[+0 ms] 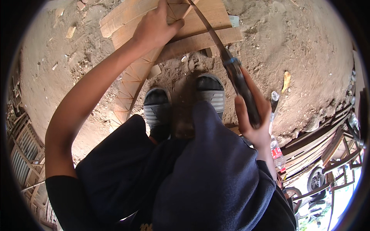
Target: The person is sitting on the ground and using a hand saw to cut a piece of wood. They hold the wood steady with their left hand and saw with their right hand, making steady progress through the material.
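Note:
My right hand (252,119) is closed round the dark handle of a long, narrow blade (216,40) with a blue band near its base; the blade reaches up to the wooden pieces at the top. My left hand (156,27) grips a wooden piece (175,10) marked with criss-cross lines, its fingertips partly out of view. A similarly marked strip (129,86) runs down beside my feet, over or against plain boards (200,43). Whether the blade touches the wood is unclear.
My sandalled feet (156,109) stand on dirt ground (69,69) with scattered chips. At the right are plastic bottles (276,154), stacked timber (304,148) and wheels (316,179). Corrugated metal and slats (21,158) line the left edge.

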The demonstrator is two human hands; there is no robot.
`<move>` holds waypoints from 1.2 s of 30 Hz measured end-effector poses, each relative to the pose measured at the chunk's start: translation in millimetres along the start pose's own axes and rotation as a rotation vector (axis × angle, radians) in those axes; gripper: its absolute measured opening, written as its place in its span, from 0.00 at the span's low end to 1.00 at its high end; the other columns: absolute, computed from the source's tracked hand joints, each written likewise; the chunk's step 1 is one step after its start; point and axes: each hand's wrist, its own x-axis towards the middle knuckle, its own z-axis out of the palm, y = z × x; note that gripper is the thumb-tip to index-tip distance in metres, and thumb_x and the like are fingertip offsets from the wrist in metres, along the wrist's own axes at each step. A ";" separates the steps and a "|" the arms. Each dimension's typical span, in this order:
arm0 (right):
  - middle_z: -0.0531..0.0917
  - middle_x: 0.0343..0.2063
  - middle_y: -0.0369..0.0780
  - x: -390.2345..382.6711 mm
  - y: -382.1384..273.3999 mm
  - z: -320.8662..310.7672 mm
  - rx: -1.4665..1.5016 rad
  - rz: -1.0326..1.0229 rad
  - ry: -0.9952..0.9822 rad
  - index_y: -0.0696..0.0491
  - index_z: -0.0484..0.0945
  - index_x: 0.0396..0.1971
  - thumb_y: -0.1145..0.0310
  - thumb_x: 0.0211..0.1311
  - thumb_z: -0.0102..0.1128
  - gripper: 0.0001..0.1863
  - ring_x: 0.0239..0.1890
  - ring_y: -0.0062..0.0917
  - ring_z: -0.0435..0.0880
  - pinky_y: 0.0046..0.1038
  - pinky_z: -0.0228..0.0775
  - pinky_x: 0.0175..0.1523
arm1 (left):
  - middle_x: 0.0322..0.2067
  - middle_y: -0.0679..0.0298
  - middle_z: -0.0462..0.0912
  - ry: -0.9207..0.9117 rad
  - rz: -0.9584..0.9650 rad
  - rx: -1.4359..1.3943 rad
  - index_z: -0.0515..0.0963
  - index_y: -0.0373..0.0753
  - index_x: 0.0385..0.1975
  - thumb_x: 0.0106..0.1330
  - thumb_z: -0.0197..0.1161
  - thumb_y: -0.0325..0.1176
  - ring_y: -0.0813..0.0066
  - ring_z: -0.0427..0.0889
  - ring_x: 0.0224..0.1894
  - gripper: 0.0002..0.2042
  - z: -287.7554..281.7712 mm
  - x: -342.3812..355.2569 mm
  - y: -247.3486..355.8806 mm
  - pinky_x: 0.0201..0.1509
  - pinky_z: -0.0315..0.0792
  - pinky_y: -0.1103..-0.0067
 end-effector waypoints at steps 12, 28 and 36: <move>0.86 0.40 0.44 18.5 -9.0 -0.4 0.018 0.143 -0.046 0.62 0.69 0.64 0.68 0.68 0.55 0.26 0.34 0.17 0.80 0.21 0.72 0.44 | 0.30 0.40 0.83 -0.014 0.012 0.051 0.65 0.32 0.50 0.64 0.63 0.46 0.40 0.84 0.36 0.25 5.8 4.8 -9.1 0.40 0.76 0.57; 0.85 0.46 0.46 1.4 -15.8 1.7 0.091 0.149 0.018 0.61 0.71 0.63 0.66 0.70 0.57 0.25 0.45 0.19 0.81 0.20 0.71 0.52 | 0.38 0.34 0.81 0.006 0.024 0.010 0.63 0.27 0.53 0.61 0.64 0.41 0.36 0.81 0.43 0.29 0.7 1.5 -2.8 0.46 0.75 0.56; 0.85 0.47 0.46 58.6 -18.0 15.4 0.062 0.242 -0.094 0.61 0.70 0.64 0.66 0.69 0.57 0.26 0.46 0.20 0.81 0.21 0.71 0.52 | 0.36 0.38 0.83 0.024 0.086 0.031 0.64 0.33 0.51 0.65 0.62 0.45 0.38 0.83 0.41 0.24 6.1 5.8 -16.0 0.43 0.75 0.57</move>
